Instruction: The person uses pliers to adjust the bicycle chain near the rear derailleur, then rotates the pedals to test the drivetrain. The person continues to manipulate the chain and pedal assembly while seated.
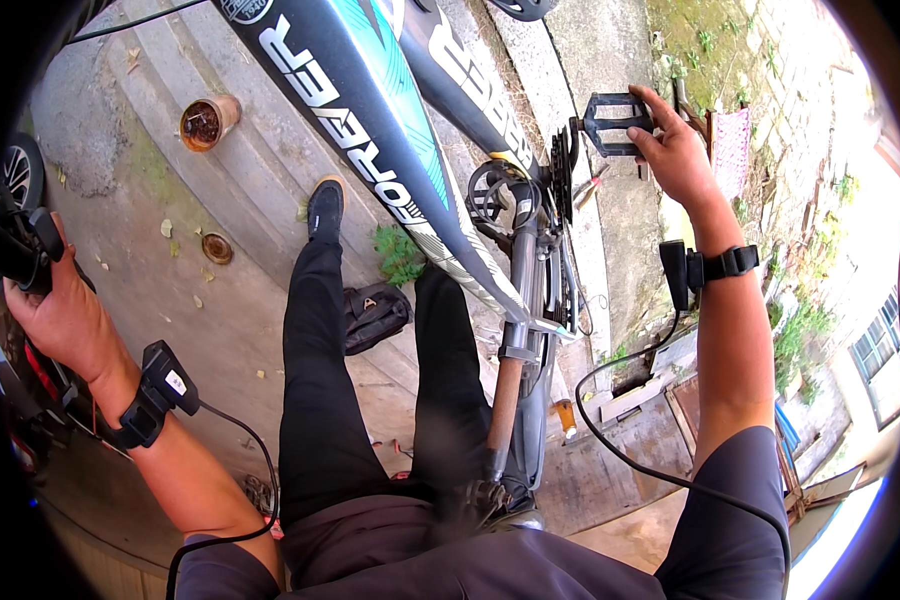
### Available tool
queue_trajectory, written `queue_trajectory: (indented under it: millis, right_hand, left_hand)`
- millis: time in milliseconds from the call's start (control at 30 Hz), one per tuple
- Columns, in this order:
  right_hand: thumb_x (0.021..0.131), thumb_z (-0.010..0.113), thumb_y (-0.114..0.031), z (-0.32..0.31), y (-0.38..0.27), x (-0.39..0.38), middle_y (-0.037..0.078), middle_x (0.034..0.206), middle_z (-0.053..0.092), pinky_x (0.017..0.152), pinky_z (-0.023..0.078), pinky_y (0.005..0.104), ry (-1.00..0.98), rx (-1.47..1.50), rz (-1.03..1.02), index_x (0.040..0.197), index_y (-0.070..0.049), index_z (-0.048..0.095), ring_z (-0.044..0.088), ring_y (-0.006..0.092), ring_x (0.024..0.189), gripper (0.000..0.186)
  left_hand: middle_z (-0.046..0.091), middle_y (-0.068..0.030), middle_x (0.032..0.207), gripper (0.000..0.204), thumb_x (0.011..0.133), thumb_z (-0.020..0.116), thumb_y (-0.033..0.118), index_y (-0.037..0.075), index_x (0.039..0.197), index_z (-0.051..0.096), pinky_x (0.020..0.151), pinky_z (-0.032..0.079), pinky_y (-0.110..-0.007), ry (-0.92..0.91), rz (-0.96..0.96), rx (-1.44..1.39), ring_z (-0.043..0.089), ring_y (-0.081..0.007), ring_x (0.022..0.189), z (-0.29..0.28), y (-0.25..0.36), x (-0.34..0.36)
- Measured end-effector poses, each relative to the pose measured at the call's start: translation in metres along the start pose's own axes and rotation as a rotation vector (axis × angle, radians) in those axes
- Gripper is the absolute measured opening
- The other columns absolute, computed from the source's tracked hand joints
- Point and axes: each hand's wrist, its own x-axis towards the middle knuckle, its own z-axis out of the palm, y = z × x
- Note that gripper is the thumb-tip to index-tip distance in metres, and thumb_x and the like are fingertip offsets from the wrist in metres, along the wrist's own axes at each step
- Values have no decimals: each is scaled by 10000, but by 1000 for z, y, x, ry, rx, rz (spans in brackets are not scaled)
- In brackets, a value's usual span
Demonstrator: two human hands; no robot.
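Head view: my right hand [678, 158] pinches the pedal [615, 125] between its fingers; my left hand [62, 315] curls around a black part [20, 245].

2 arms [735, 360] spread wide, 2 hands [60, 315] [676, 158] curled.

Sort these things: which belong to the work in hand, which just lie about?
In the work:
pedal, held by the right hand
bicycle frame
dark object in the left hand, kind unclear

Lying about:
brown pot
round brown object
fallen leaf
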Motion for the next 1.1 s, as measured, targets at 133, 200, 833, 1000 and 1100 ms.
queue_trajectory:
  millis: [133,200,833,1000,1100]
  right_hand:
    - [955,681,-69,1,3,4,108,1054,743,756,576,299,9,2,-2,1483,-163,541,681,137,819,554]
    - [953,683,-68,1,3,6,108,1056,744,757,579,299,6,-12,-2,1483,-166,541,685,134,824,557]
    - [971,642,-28,0,6,28,51,1215,682,714,573,260,-34,-98,81,1495,-147,530,623,85,856,549]
    - [947,685,-107,4,10,41,82,1032,726,684,566,298,7,-125,49,1491,-187,538,663,127,732,570]
    - [936,699,-155,6,14,47,93,937,746,665,556,321,35,-157,43,1490,-215,542,676,150,657,578]
  left_hand:
    - [725,-68,1027,318,912,791,69,-45,1171,646,761,528,-250,-17,36,-18,646,-115,837,-2,-4,1]
    - [731,-81,1035,321,916,784,63,-52,1176,636,775,536,-254,-17,26,-42,659,-123,853,-5,-8,1]
    - [730,-91,1196,301,930,698,-24,-76,1226,682,903,543,-281,-18,5,11,686,-156,1026,-11,-21,1]
    - [733,-83,1193,305,924,693,-31,-72,1227,685,914,537,-287,15,20,-17,685,-149,1028,-7,-15,-2]
    - [733,-87,1197,303,925,683,-38,-75,1225,683,919,537,-291,-1,28,-47,686,-154,1039,-8,-18,-1]
